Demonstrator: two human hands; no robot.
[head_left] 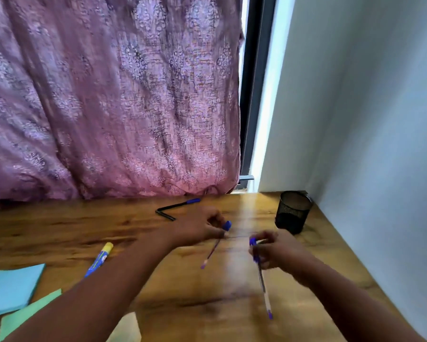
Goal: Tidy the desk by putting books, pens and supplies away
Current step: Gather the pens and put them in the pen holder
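Observation:
My left hand (197,228) is closed on a blue-capped pen (213,248) whose tip hangs toward me above the wooden desk (207,304). My right hand (276,249) grips a second clear pen with a blue cap (263,282), which also slants down toward me. A black mesh pen holder (293,211) stands in the far right corner, just beyond my right hand. Two more pens lie near the back edge: one black with a blue cap (180,204) and a short black one (165,215). A blue and yellow glue stick (99,259) lies at the left.
Pads of sticky notes lie at the lower left: blue (11,290), green (27,314) and pale yellow (127,328). A purple patterned curtain (113,99) hangs behind the desk. A white wall (370,144) borders the right side.

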